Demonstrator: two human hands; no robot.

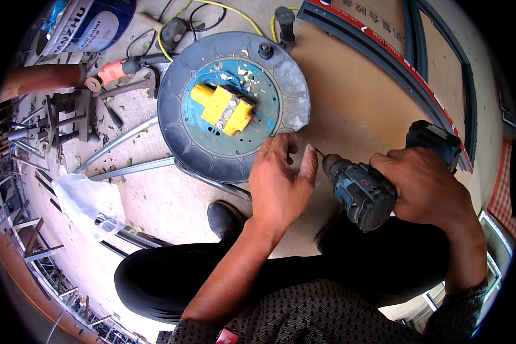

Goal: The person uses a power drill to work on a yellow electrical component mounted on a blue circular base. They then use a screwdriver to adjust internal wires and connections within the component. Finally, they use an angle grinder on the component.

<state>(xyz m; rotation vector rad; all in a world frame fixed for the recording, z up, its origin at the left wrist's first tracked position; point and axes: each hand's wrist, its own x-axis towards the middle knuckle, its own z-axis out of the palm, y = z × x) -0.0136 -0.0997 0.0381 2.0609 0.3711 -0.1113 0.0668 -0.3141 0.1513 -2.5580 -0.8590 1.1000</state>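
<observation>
A round cable reel (180,109) with a black rim and a blue-green middle lies in front of me. On its middle sits a yellow block-shaped part (215,109) with a screwed metal strip, and pale crumbs are scattered beside it. My left hand (281,180) is at the reel's near right edge, its fingers bent and its thumb standing apart; no object shows between them. A blue and black cordless drill (364,192) is gripped in my right hand (421,180), its thin bit pointing left toward my left thumb.
Dark metal frames (384,54) with brown board lie on the right. At far left are a paint bucket (89,26), an orange grinder (113,70) and metal tools. A clear plastic bag (92,200) lies by metal strips (129,172). A yellow cable (235,11) runs behind the reel.
</observation>
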